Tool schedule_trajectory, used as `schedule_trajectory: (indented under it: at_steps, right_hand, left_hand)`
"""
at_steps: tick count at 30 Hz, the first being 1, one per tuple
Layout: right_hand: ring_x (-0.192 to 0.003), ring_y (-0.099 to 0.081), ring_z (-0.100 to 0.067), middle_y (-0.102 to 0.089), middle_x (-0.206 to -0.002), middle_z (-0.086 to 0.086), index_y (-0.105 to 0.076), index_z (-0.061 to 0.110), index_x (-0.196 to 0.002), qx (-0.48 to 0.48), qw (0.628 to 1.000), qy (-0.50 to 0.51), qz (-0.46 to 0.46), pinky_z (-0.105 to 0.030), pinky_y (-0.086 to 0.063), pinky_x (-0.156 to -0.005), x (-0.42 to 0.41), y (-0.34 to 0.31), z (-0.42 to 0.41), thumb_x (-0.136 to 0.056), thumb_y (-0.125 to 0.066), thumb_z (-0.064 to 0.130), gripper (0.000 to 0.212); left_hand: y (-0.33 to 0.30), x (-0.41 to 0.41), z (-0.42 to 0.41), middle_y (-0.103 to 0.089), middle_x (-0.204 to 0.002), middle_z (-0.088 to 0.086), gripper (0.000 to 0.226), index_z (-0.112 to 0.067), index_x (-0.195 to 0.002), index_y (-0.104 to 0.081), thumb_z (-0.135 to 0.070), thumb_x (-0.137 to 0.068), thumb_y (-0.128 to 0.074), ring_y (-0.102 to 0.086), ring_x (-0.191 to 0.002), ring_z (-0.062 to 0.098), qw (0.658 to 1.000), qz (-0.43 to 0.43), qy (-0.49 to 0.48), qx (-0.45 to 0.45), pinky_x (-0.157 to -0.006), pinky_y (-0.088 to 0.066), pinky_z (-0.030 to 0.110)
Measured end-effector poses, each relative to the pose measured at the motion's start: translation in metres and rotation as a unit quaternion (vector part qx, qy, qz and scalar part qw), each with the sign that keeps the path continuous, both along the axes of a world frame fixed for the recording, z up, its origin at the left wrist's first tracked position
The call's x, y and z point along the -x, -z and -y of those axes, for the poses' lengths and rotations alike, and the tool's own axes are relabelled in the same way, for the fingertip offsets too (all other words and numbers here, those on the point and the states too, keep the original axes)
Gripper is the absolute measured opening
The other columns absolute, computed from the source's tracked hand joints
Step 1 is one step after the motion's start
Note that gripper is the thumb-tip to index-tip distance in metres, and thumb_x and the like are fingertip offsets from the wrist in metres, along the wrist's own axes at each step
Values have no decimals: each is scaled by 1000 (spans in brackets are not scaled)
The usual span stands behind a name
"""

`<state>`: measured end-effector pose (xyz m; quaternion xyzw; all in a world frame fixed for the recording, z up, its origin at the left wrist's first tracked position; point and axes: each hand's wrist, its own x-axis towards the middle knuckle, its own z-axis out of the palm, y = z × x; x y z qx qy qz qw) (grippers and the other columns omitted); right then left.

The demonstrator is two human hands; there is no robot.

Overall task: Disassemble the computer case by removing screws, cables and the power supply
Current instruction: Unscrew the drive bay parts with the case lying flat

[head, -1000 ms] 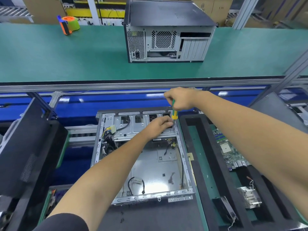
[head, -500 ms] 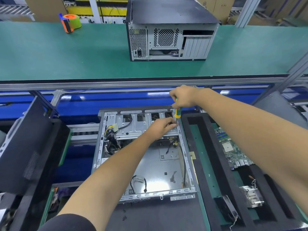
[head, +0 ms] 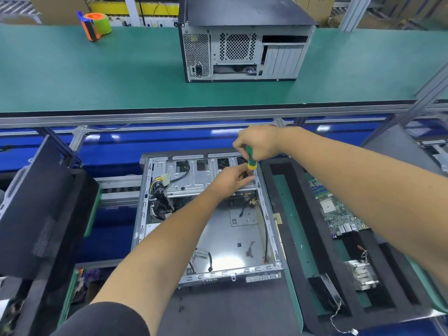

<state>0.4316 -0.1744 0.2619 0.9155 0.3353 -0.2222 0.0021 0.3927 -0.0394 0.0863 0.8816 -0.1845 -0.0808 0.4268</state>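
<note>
Presently, both forearms are reaching forward over the open computer case (head: 218, 238), which is lying on its side on the dark work surface (head: 230, 309). The right hand (head: 259, 144) is arching down from above, its fingers clenching the top of a green and yellow screwdriver (head: 251, 158) held upright at the case's far right corner. The left hand (head: 232, 178) is extending beneath it, fingers curling around the screwdriver's lower shaft at the metal bracket (head: 194, 180); the tip itself is hidden. Loose cables (head: 157, 197) are sitting in the case's far left corner. A motherboard (head: 337, 209) is lying in the black tray (head: 291, 226) to the right.
</note>
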Motion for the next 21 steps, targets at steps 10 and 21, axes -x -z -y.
schedule_trajectory:
  at_steps: [10, 21]
  right_hand:
    - [-67, -45, -18, -53, -84, 1, -47, 24, -95, 125, 989, 28, 67, -32, -28, -57, 0, -11, 3, -98, -44, 27, 5]
    - [-65, -45, -17, -54, -81, 3, -44, 29, -98, 96, 992, 41, 70, -32, -29, -56, -2, -10, 10, -96, -44, 27, 4]
  left_hand:
    - [-2, 1, 2, -55, -66, 2, 20, -20, -97, -61, -40, -98, -67, -41, -57, 11, 999, 16, 7, -42, -58, -35, 32]
    - [-1, 2, 4, -53, -66, -11, 17, -18, -100, -65, -34, -96, -69, -50, -61, 11, 996, 29, -1, -80, -62, -40, 30]
